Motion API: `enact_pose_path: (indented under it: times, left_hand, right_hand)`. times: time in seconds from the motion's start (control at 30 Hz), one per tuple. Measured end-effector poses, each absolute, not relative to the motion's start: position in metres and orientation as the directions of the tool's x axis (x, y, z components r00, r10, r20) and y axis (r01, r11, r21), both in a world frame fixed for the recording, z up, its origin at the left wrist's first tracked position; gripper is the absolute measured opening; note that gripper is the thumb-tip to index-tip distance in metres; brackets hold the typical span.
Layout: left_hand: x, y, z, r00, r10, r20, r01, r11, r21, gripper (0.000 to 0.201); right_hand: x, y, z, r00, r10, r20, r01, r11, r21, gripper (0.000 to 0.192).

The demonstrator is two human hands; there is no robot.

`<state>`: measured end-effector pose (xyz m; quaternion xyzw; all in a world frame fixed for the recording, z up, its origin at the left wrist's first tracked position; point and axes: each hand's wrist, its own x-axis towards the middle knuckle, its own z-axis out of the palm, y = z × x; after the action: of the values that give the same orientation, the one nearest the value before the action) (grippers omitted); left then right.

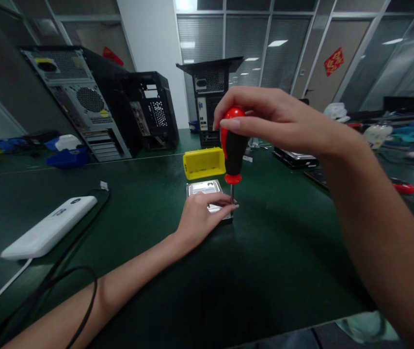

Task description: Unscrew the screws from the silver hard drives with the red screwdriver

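Note:
A silver hard drive (203, 187) lies flat on the green table, partly covered by my left hand (201, 213). In my right hand (261, 114) is a red and black screwdriver (235, 152), held upright with the fingers and thumb around the top of its handle. Its shaft points down at the drive's right edge. My left thumb and fingertips pinch the shaft low down, near the tip. The tip itself, and any screw below it, is hidden behind those fingers.
Just behind the drive stands a yellow plastic bin (204, 164). At left lie a white power strip (50, 228) and black cables. Computer cases (79, 97) line the back. To the right are a stack of drives (294, 157) and a red-handled tool (403, 186).

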<state>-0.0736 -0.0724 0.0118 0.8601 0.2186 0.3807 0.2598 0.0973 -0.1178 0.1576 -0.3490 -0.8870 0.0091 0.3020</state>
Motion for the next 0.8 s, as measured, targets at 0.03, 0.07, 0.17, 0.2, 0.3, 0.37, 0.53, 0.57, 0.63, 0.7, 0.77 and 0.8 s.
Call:
enact_pose_path:
  times: [0.03, 0.07, 0.17, 0.2, 0.3, 0.37, 0.53, 0.57, 0.63, 0.7, 0.77, 0.8]
  left_hand:
    - [-0.074, -0.072, 0.011, 0.615, 0.57, 0.545, 0.181, -0.774, 0.607, 0.012]
    - [-0.074, -0.072, 0.011, 0.615, 0.567, 0.547, 0.183, -0.778, 0.601, 0.012]
    - [-0.074, -0.073, 0.011, 0.62, 0.558, 0.552, 0.187, -0.788, 0.587, 0.012]
    - [-0.074, -0.073, 0.011, 0.62, 0.557, 0.552, 0.186, -0.788, 0.586, 0.012]
    - [-0.074, -0.074, 0.012, 0.627, 0.556, 0.545, 0.173, -0.782, 0.599, 0.012]
    - [-0.073, -0.075, 0.012, 0.631, 0.561, 0.536, 0.158, -0.77, 0.619, 0.012]
    - [-0.07, -0.075, 0.01, 0.627, 0.581, 0.519, 0.125, -0.733, 0.669, 0.017]
    - [-0.07, -0.075, 0.009, 0.627, 0.579, 0.521, 0.121, -0.734, 0.669, 0.017]
    - [-0.07, -0.075, 0.009, 0.627, 0.572, 0.529, 0.12, -0.742, 0.66, 0.016]
    - [-0.07, -0.075, 0.01, 0.625, 0.576, 0.528, 0.122, -0.739, 0.662, 0.016]
    - [-0.07, -0.075, 0.01, 0.618, 0.596, 0.513, 0.119, -0.716, 0.688, 0.019]
    - [-0.069, -0.075, 0.01, 0.613, 0.609, 0.503, 0.116, -0.7, 0.705, 0.02]
  right_hand:
    - [0.097, -0.117, 0.158, -0.58, 0.602, 0.548, 0.615, 0.766, -0.19, 0.025]
    - [0.097, -0.117, 0.158, -0.585, 0.582, 0.565, 0.616, 0.772, -0.157, 0.026]
    - [0.097, -0.117, 0.158, -0.588, 0.566, 0.578, 0.617, 0.776, -0.132, 0.026]
    - [0.096, -0.118, 0.158, -0.583, 0.577, 0.572, 0.623, 0.769, -0.141, 0.027]
    - [0.095, -0.12, 0.158, -0.561, 0.61, 0.56, 0.654, 0.741, -0.152, 0.027]
    - [0.094, -0.119, 0.157, -0.554, 0.608, 0.569, 0.671, 0.731, -0.128, 0.028]
    - [0.089, -0.115, 0.151, -0.539, 0.564, 0.625, 0.692, 0.72, -0.053, 0.026]
    - [0.088, -0.114, 0.151, -0.538, 0.559, 0.631, 0.696, 0.716, -0.04, 0.026]
    - [0.085, -0.113, 0.15, -0.538, 0.555, 0.634, 0.707, 0.707, -0.02, 0.028]
    - [0.084, -0.114, 0.151, -0.535, 0.557, 0.635, 0.718, 0.696, -0.007, 0.032]
    - [0.083, -0.114, 0.151, -0.53, 0.559, 0.638, 0.724, 0.69, -0.003, 0.034]
    - [0.084, -0.114, 0.151, -0.53, 0.562, 0.636, 0.724, 0.689, -0.006, 0.035]
